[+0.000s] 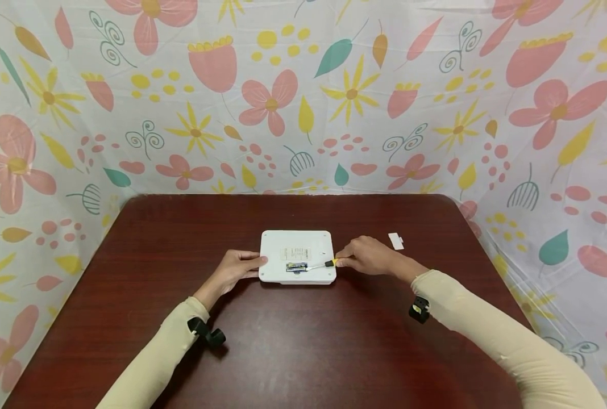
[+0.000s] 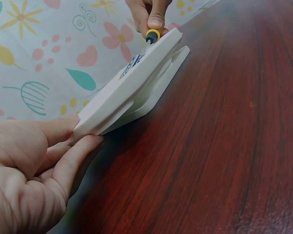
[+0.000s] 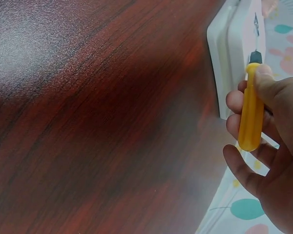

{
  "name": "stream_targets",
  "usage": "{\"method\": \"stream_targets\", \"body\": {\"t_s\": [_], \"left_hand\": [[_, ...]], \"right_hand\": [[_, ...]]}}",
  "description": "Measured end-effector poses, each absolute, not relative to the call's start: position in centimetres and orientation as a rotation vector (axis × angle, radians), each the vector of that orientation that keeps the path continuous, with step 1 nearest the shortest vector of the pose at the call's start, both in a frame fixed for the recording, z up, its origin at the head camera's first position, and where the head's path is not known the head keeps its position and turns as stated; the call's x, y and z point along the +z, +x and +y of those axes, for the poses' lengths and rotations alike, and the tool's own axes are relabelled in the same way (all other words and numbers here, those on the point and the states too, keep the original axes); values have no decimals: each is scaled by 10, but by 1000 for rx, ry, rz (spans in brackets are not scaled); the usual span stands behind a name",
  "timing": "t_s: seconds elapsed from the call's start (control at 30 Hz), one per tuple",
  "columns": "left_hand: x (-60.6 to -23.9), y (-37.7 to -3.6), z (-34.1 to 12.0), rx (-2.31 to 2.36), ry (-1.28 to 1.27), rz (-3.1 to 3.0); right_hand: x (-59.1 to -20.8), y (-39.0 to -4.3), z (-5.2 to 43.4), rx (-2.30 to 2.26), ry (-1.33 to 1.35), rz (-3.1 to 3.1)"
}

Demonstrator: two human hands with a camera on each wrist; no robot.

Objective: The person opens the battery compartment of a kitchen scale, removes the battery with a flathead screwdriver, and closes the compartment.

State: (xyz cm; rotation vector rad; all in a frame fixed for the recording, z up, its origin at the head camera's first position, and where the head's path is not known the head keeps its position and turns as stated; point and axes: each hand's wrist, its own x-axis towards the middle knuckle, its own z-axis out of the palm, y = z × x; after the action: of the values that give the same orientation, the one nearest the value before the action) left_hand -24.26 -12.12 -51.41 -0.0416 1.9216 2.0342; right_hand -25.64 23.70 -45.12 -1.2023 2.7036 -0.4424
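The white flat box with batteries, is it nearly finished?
Partly. The small white cover already lies off to the side. The right hand pokes a yellow-handled screwdriver at the batteries while the left hand steadies the white flat plastic device. Batteries still sit inside.

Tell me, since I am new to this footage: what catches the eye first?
A white flat device lies mid-table on the dark red table, its battery bay open. The right hand holds a yellow screwdriver to the bay; the left hand steadies the device's left edge. A small white cover lies to the right.
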Motion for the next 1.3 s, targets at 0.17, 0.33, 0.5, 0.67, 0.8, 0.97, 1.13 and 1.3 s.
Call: {"method": "stream_targets", "body": {"t_s": [0.17,0.33,0.5,0.67,0.8,0.97,1.13,1.3], "left_hand": [[-514,-243,-122,2031,-37,1920],[-515,-244,-122,2037,-8,1919],[-516,-245,-123,2036,-10,1917],[-515,-244,-123,2030,-16,1920],[-514,-243,-123,2032,-6,1915],[-513,-243,-123,2034,0,1917],[-514,-244,-124,2032,2,1911],[-514,-243,-124,2026,-3,1914]], "right_hand": [[-451,-256,238,-452,-1201,2710],[-445,-256,243,-496,-1178,2730],[-434,-257,256,-616,-1092,2768],[-428,-259,274,-723,-962,2842],[-429,-258,286,-775,-830,2918],[-434,-257,300,-799,-690,3014],[-441,-259,313,-802,-604,3103],[-449,-263,324,-770,-572,3190]]}}
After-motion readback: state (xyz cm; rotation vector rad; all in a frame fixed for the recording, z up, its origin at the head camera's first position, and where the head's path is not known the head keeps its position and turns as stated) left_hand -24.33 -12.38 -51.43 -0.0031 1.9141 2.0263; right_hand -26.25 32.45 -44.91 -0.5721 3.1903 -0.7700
